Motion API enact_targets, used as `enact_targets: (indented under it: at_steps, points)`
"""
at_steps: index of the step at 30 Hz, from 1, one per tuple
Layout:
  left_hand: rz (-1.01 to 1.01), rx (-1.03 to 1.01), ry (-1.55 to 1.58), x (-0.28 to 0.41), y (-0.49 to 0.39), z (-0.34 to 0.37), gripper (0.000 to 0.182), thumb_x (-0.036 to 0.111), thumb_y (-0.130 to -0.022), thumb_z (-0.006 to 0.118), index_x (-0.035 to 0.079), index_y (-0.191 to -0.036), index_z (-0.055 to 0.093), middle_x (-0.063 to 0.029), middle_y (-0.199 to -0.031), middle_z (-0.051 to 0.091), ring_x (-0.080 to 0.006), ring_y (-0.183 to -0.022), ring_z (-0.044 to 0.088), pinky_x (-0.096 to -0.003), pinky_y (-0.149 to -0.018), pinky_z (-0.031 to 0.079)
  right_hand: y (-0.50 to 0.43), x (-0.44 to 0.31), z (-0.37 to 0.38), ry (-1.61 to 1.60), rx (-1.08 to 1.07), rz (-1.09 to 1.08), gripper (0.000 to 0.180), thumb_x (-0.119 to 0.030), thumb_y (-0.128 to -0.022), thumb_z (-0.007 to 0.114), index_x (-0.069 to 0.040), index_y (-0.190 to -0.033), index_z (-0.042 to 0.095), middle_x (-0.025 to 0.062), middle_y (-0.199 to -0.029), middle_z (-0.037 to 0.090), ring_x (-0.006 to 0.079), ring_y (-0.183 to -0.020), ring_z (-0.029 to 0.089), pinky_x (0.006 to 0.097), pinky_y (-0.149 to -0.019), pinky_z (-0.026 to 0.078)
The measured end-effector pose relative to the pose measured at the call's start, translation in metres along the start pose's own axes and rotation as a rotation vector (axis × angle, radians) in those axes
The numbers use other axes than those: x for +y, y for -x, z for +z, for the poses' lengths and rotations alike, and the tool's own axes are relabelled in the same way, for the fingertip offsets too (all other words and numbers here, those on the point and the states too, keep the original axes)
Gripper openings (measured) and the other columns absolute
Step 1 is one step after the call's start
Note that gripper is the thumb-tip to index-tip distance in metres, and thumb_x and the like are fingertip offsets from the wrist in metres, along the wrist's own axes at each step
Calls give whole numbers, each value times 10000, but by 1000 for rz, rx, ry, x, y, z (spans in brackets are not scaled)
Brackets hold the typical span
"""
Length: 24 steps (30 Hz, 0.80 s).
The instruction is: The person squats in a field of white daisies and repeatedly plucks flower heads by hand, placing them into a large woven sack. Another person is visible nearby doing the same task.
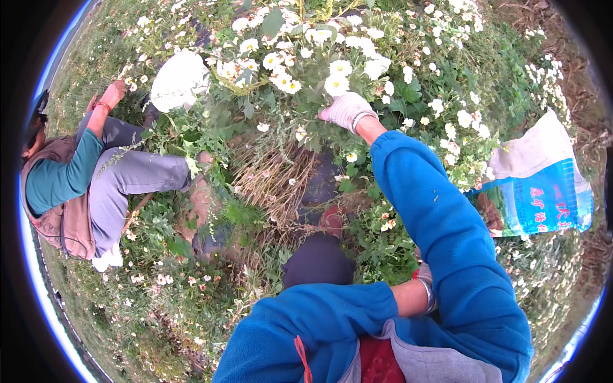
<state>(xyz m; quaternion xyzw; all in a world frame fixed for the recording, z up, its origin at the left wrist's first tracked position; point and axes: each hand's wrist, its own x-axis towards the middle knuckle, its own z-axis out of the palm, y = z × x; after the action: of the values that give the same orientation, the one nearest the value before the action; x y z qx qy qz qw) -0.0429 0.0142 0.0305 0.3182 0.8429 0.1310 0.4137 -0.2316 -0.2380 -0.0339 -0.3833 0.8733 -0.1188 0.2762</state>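
Observation:
My right hand [348,111], in a pale knit glove, reaches into a clump of white chrysanthemums. Two white flowers with yellow centres [337,77] stand right at its fingers. Leaves and blossoms hide the fingertips, so whether they hold a stem does not show. My left arm crosses low in front of my body. Most of my left hand [425,280], also gloved, is covered by my right blue sleeve [431,206]. A little red shows beside it, too hidden to identify.
To the right stands a blue and white printed sack [536,191] bearing writing. Another person [67,177] sits among the plants at left, near a bright white bag-like object [179,81]. Dry stems [273,179] and dark ground sheeting [320,179] lie before my knee [318,261].

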Motion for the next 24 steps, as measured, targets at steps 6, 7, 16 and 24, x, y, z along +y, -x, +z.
enact_targets:
  at_steps: [6,7,16,24]
  points:
    - [18,-16,7,-2,15,5,603,459,-899,523,202,-1437,428,-48,-1496,386,-360,-1315,407,-653,-919,371,4,21,14,-2,160,62,408,-387,-786,645,-12,-936,701,217,-928,681,366,-894,648,402,-829,510]
    - [32,-18,0,0,16,3,602,460,-898,524,204,-1435,430,-47,-1495,388,-359,-1314,409,-653,-916,372,0,40,17,42,165,29,430,-392,-781,670,-6,-968,696,217,-921,683,365,-892,650,396,-829,509]
    - [123,-45,24,15,3,6,591,465,-891,532,221,-1423,449,-34,-1484,407,-356,-1302,424,-655,-896,383,83,35,9,-1033,167,-23,150,-162,-760,740,-56,-840,670,-20,-697,596,69,-621,510,246,-570,435]
    - [4,29,-68,33,-46,1,581,469,-885,540,235,-1412,467,-22,-1475,424,-353,-1291,438,-656,-879,393,113,76,-74,-1058,494,47,226,-275,-861,673,-62,-790,643,-15,-645,526,80,-466,470,227,-434,352]
